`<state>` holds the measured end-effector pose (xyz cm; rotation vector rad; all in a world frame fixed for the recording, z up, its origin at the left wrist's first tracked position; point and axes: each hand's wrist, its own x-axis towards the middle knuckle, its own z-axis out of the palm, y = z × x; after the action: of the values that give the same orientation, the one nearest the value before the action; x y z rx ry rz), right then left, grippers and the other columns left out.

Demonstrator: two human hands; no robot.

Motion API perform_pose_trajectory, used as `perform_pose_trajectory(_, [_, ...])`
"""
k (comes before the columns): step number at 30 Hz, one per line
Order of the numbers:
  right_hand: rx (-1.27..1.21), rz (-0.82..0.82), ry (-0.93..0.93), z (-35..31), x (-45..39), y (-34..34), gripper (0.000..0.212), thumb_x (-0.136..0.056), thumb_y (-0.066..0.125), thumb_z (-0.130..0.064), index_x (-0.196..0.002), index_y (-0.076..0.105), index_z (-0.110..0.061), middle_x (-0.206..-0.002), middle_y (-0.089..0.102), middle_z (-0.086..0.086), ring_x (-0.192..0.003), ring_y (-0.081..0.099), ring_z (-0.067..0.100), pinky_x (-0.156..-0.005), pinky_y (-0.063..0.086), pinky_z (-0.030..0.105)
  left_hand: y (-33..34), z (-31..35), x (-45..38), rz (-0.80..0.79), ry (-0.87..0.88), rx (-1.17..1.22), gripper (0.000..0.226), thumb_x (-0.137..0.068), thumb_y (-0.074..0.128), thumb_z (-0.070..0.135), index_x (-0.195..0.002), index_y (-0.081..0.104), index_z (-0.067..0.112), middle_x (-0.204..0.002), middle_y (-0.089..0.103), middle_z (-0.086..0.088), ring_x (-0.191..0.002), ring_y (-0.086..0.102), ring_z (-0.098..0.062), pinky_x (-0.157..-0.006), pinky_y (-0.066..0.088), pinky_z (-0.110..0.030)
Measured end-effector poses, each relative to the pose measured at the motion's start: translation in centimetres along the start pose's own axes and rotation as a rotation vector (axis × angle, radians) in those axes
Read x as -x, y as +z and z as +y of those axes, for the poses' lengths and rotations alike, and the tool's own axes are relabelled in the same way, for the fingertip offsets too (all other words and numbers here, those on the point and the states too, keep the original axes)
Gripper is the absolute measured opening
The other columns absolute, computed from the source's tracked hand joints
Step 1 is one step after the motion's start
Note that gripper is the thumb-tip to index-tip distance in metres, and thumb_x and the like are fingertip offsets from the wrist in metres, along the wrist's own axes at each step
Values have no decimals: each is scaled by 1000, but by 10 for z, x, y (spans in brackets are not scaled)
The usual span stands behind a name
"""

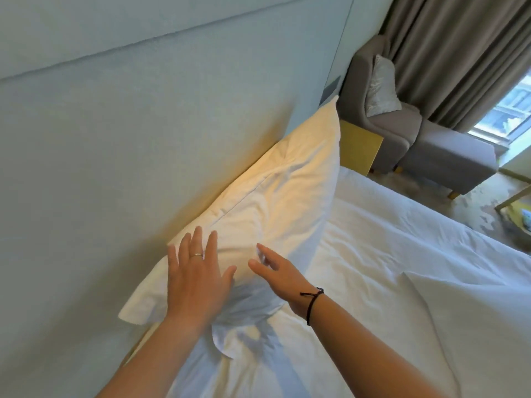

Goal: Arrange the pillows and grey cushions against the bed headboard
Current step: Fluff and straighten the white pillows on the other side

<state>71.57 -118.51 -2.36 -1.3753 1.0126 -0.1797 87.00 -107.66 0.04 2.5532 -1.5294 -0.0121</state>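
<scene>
A: We mark the pillow point(275, 193) white, with a warm yellow cast on its upper part.
B: We see the headboard point(129, 116) as pale blue-green, the bed sheet point(388, 254) plain white.
A: Armchair point(408, 122) grey, its cushion point(380, 87) silvery white with a faint pattern.
B: We tag the curtain point(459, 53) grey-brown, the side table point(359, 147) yellow.
A: Bracelet point(313, 303) black, ring point(196, 255) silver.

Bedroom, white-sheeted bed point(373, 254), padded headboard point(143, 124), grey armchair point(416, 133), curtains point(459, 53)
</scene>
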Motion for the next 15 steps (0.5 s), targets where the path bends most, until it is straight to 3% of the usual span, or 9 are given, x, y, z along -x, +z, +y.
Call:
perform_pose_trajectory(2, [-78, -13, 69, 37, 31, -13, 83, -72, 68, -68, -144, 36, -43, -150, 40, -14, -131, 42, 2, -100, 39, 27, 12, 36, 17, -27, 168, 37, 70, -86, 62, 52, -143, 45, 16, -153, 37, -19, -140, 34, -38, -115, 24, -53])
perform_pose_trajectory(5, [-131, 37, 282, 114, 83, -43, 87, -72, 69, -67, -146, 36, -36, -146, 47, -4, -116, 57, 9, -83, 49, 23, 39, 90, 47, -198, 360, 82, 58, -83, 66, 49, -132, 58, 18, -144, 51, -14, -129, 49, -34, -108, 37, -47])
perform_pose_trajectory(9, [-117, 241, 557, 222, 153, -100, 81, -82, 66, -58, -148, 36, -23, -144, 48, 5, -121, 53, 18, -101, 45, 33, 78, 161, 84, -456, 387, 136, 51, -91, 49, 55, -137, 48, 34, -142, 51, 8, -126, 51, -17, -101, 41, -33])
perform_pose_trajectory(15, [-106, 542, 620, 334, 232, -197, 77, -86, 68, -45, -148, 31, -18, -150, 40, 9, -135, 41, 23, -109, 38, 38, 123, 262, 119, -599, 418, 167, 41, -93, 45, 53, -131, 51, 38, -130, 59, 14, -115, 58, -12, -92, 47, -33])
